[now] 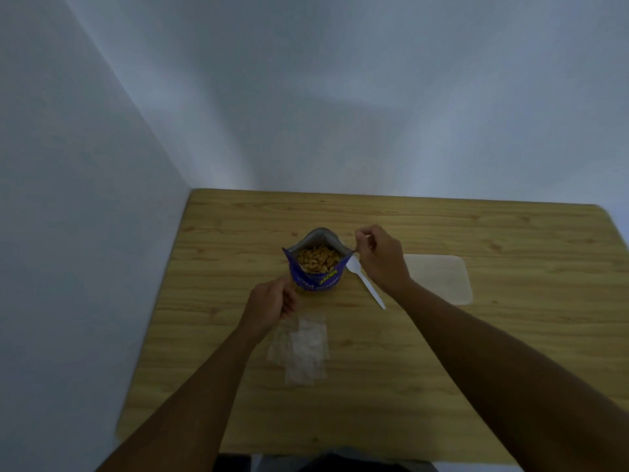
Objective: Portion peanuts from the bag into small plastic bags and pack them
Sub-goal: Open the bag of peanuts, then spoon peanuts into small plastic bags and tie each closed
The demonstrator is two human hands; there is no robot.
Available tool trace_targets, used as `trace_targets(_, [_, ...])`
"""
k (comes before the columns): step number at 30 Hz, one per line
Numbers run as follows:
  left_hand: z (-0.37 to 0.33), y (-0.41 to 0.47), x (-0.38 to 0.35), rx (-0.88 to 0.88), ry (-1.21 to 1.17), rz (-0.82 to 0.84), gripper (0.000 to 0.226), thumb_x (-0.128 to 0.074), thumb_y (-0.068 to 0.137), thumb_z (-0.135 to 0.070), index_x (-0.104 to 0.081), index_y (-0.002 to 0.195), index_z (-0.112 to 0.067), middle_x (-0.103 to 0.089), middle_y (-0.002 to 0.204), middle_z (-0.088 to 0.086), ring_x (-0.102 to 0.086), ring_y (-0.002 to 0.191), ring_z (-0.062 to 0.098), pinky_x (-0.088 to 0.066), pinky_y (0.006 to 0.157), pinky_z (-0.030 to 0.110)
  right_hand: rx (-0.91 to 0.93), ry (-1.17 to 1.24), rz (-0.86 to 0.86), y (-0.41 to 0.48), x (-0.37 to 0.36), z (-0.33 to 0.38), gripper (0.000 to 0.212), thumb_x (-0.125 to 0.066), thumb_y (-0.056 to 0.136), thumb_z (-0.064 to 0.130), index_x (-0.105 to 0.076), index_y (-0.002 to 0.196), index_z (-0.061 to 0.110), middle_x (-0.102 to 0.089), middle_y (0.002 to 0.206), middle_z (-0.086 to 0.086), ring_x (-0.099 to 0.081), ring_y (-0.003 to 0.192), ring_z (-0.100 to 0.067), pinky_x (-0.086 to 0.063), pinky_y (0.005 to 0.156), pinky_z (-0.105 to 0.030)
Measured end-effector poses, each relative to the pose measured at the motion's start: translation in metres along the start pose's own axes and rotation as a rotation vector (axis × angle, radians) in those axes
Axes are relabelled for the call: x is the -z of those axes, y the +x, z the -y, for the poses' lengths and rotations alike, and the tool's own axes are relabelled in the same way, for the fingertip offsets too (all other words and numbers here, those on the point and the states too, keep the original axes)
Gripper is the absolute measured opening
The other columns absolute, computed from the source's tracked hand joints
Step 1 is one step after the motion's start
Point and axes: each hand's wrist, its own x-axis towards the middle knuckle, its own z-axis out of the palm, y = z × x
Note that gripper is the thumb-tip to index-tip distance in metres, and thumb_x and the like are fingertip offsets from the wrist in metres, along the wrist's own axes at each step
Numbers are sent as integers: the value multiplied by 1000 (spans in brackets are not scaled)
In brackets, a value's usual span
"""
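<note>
A blue peanut bag (316, 267) stands open on the wooden table (442, 369), with peanuts (318, 258) showing inside. My right hand (381, 257) is at the bag's top right corner and pinches its rim there. My left hand (269, 306) hovers just in front of the bag's lower left, fingers curled; I cannot see whether it holds anything. Several small clear plastic bags (303, 349) lie flat in a loose pile just below that hand. A white plastic spoon (366, 284) lies on the table to the right of the peanut bag, partly under my right hand.
A pale translucent flat sheet or lid (439, 279) lies on the table to the right of my right hand. White walls meet at a corner close behind the table's far left edge. My lap shows below the near edge.
</note>
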Motion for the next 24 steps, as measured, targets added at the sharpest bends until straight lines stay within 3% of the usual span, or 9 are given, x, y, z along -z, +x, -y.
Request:
trace_targets(3, [23,-7,2,-28,89,-9,42,-48,102,-23,-68,73,-1,-65,61,10,-60,53,16,-47,49,22,-115,34,-61,-31,-7,-20,13,-55,99,21,-65,105,16,-72,86,-4,-67,78,-19,-50,69,-30])
trace_targets(7, [54,-16,1,-120,309,9,32,-53,98,-19,-66,69,-20,-67,65,-2,-61,56,3,-49,59,22,-152,-19,14,-76,-20,-38,14,-57,94,10,-66,102,14,-68,77,-2,-64,70,-19,-50,67,-33])
trace_targets(10, [68,-25,-6,-114,363,40,22,-54,95,-19,-67,77,-21,-68,74,0,-63,68,14,-49,62,28,-140,-141,37,-94,-29,-53,23,-55,88,0,-67,106,8,-65,97,-11,-63,86,-28,-46,77,-30])
trace_targets(12, [73,-29,-12,-127,365,22,16,-57,95,-21,-68,84,-19,-68,79,2,-62,72,16,-46,62,26,-134,-245,94,-93,-29,-58,33,-53,87,-6,-62,119,1,-56,115,-18,-61,95,-36,-48,82,-36])
trace_targets(15, [76,-31,-20,-162,392,-25,12,-58,96,-24,-67,90,-19,-67,87,3,-63,80,16,-47,66,25,-135,-365,204,-86,-27,-57,40,-50,90,-4,-51,129,0,-44,129,-18,-61,96,-40,-54,82,-49])
trace_targets(17, [75,-30,-23,-161,352,-75,11,-58,95,-24,-66,99,-18,-67,99,2,-64,91,18,-53,77,30,-125,-426,243,-80,-28,-57,36,-50,90,-4,-49,126,0,-42,131,-19,-62,95,-40,-54,80,-50])
trace_targets(21, [57,-22,-22,-109,255,-126,46,-60,94,-23,-49,138,-19,-54,135,2,-55,119,16,-53,97,43,-155,-489,262,-71,-33,-59,23,-47,94,-2,-49,116,0,-47,122,-21,-61,96,-44,-50,79,-49])
trace_targets(24, [39,-14,-20,-145,199,-112,67,-58,94,-18,-27,153,-23,-35,156,-2,-39,139,16,-43,109,39,-211,-457,231,-69,-37,-62,20,-44,97,4,-51,115,1,-51,115,-22,-58,100,-42,-44,78,-42])
